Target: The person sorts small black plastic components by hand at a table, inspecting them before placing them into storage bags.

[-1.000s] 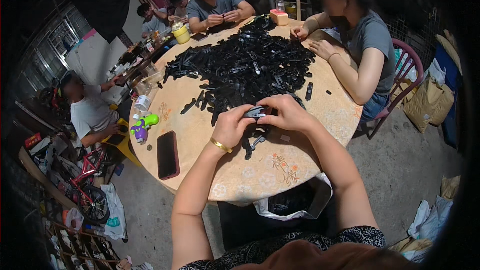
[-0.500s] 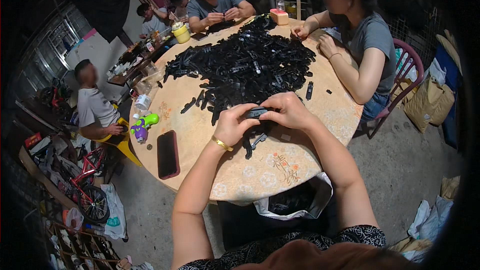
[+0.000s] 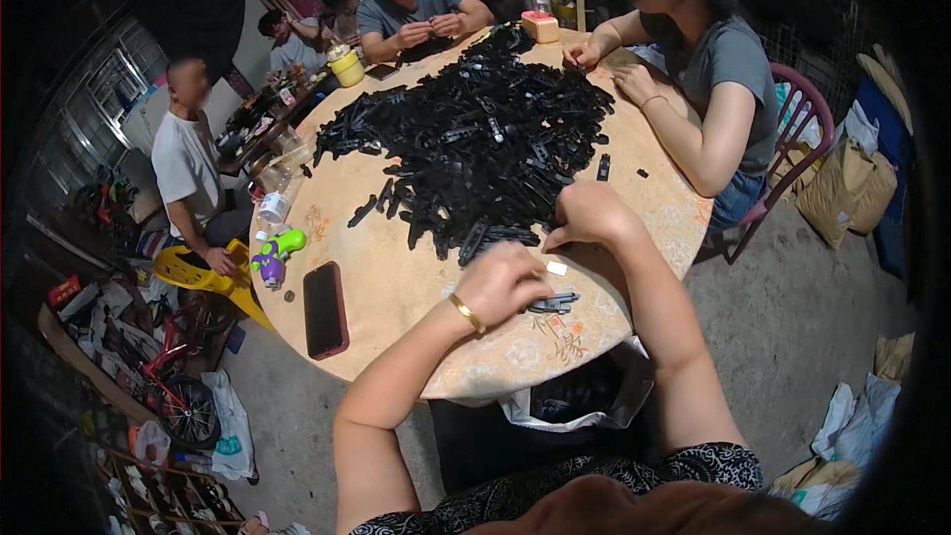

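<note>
At the near edge of a round, cream-patterned counter (image 3: 396, 287), a person's left hand (image 3: 510, 282) and right hand (image 3: 592, 216) work close together but apart, each curled over something small; what the fingers pinch is hidden, so whether either is clamped on a part cannot be told. Just beside the left hand lies a small cluster of black plastic strips (image 3: 553, 304), and a tiny white piece (image 3: 557, 267) sits between the two hands. Beyond them spreads a large heap of black plastic parts (image 3: 475, 139), reaching toward the far side, where other people sit with their own hands busy.

Risks look plain enough: the cluster rests near the counter's rim, and a sweep of the left wrist could knock it off. A black smartphone in a red case (image 3: 324, 309), near the left edge, could slide the same way.

Below the near rim hangs an open white plastic bag (image 3: 570, 406) holding dark pieces. On the far left stand a yellow lidded cup (image 3: 347, 66) and clear plastic bottles (image 3: 272, 193), contents unclear.
</note>
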`<state>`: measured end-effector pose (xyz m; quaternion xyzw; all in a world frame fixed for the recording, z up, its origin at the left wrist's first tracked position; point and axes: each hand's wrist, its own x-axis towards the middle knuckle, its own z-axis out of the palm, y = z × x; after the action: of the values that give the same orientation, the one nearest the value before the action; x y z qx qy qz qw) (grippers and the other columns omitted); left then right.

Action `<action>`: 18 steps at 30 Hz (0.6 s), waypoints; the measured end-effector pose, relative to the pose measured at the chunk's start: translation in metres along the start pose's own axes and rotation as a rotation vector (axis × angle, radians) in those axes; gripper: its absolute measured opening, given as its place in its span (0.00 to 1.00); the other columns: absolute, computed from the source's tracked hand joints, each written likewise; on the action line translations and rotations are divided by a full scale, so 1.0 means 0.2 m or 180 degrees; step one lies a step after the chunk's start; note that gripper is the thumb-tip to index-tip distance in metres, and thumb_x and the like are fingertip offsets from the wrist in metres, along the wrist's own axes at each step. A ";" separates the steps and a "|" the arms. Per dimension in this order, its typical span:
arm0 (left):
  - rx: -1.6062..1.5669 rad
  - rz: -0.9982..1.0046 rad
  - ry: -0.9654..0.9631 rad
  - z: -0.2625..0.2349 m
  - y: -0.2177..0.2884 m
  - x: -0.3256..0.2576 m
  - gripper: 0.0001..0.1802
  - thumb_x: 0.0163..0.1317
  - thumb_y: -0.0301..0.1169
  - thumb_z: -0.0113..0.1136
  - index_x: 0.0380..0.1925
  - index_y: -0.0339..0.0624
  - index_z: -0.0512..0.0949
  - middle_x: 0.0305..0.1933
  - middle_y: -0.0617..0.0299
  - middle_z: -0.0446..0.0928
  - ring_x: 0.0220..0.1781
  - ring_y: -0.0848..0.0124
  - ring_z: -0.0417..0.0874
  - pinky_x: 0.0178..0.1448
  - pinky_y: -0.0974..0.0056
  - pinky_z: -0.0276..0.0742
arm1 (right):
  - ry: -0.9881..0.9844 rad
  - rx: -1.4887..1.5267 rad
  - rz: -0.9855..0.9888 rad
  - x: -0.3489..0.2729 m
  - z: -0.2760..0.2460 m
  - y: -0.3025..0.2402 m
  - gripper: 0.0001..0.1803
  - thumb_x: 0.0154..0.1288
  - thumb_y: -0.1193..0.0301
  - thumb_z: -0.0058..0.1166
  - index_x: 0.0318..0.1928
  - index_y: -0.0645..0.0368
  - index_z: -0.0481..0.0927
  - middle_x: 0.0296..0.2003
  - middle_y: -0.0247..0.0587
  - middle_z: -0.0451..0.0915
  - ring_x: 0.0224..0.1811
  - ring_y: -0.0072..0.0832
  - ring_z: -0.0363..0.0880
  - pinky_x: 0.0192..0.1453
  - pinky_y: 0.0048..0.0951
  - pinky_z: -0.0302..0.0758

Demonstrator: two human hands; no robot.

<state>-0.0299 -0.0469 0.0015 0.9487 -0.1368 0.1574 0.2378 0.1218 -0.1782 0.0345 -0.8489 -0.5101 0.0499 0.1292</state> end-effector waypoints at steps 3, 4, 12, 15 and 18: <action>0.1036 -0.0279 0.0948 -0.01 -0.10 0.01 0.10 0.47 0.29 0.62 0.32 0.41 0.79 0.34 0.57 0.74 0.38 0.58 0.72 0.42 0.60 0.71 | -0.0099 -0.0465 0.0034 0.00 0.05 -0.07 0.18 0.40 0.59 0.65 0.26 0.62 0.82 0.29 0.50 0.81 0.35 0.40 0.81 0.40 0.35 0.76; 0.1202 -0.0304 0.0810 -0.01 -0.13 0.02 0.11 0.48 0.28 0.62 0.33 0.41 0.79 0.35 0.58 0.74 0.39 0.58 0.72 0.43 0.59 0.71 | -0.0040 -0.0569 0.0007 0.02 0.09 -0.06 0.16 0.41 0.62 0.63 0.26 0.62 0.82 0.29 0.50 0.81 0.36 0.40 0.81 0.40 0.35 0.76; 0.1571 -0.0565 0.0111 0.01 -0.13 0.08 0.13 0.52 0.25 0.51 0.38 0.43 0.78 0.33 0.56 0.70 0.41 0.59 0.71 0.45 0.60 0.70 | -0.0180 0.0578 0.0123 0.04 0.03 0.07 0.13 0.39 0.67 0.58 0.27 0.61 0.83 0.28 0.50 0.80 0.32 0.40 0.80 0.38 0.34 0.76; 0.1497 -0.0463 0.0067 0.01 -0.14 0.07 0.13 0.51 0.23 0.50 0.38 0.41 0.77 0.36 0.55 0.70 0.41 0.59 0.71 0.46 0.60 0.70 | 0.0168 0.1085 -0.0287 0.08 0.07 0.12 0.15 0.41 0.68 0.61 0.31 0.63 0.81 0.25 0.45 0.80 0.27 0.31 0.80 0.34 0.29 0.76; 0.1530 -0.0188 0.0245 0.02 -0.17 0.05 0.10 0.53 0.24 0.47 0.35 0.38 0.74 0.36 0.53 0.69 0.42 0.58 0.71 0.44 0.60 0.72 | 0.0249 0.3182 -0.0317 0.10 0.06 0.06 0.13 0.53 0.81 0.57 0.40 0.65 0.75 0.26 0.33 0.76 0.26 0.18 0.76 0.31 0.19 0.75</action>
<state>-0.0083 -0.0213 -0.0127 0.9749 -0.0585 0.2144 0.0148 0.1387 -0.1636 0.0217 -0.6590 -0.4585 0.2501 0.5412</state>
